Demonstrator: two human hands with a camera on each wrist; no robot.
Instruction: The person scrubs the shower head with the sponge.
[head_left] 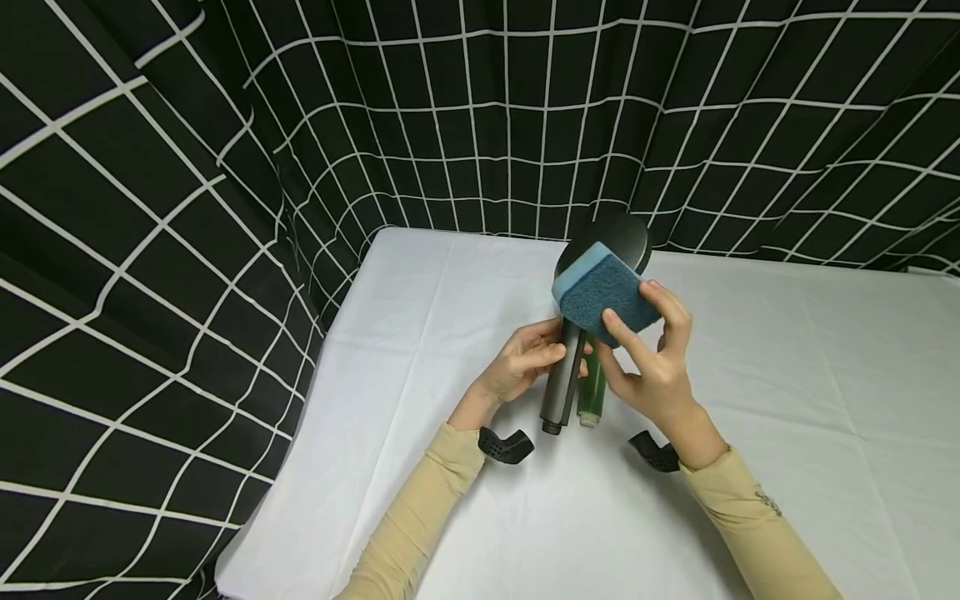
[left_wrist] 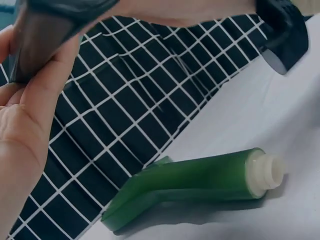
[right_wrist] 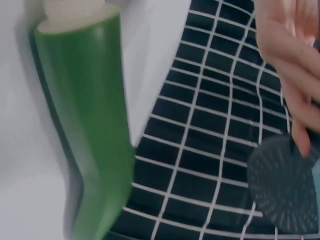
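My left hand [head_left: 521, 362] grips the dark grey handle of a hand shower head [head_left: 558, 390], raised above the table. The round head is at the far end, partly behind the sponge; its nozzle face shows in the right wrist view. My right hand [head_left: 660, 379] pinches a blue sponge [head_left: 611, 296], light blue on one layer and darker on the rough layer. The sponge overlaps the shower head; whether they touch I cannot tell. A green bottle [left_wrist: 200, 180] with a white threaded neck lies on the table below, partly hidden in the head view.
A white cloth covers the table [head_left: 810, 400]. Black curtains with a white grid [head_left: 510, 108] hang behind it and along the left side. Black mounts, one on each wrist [head_left: 506, 446], stick out above the table.
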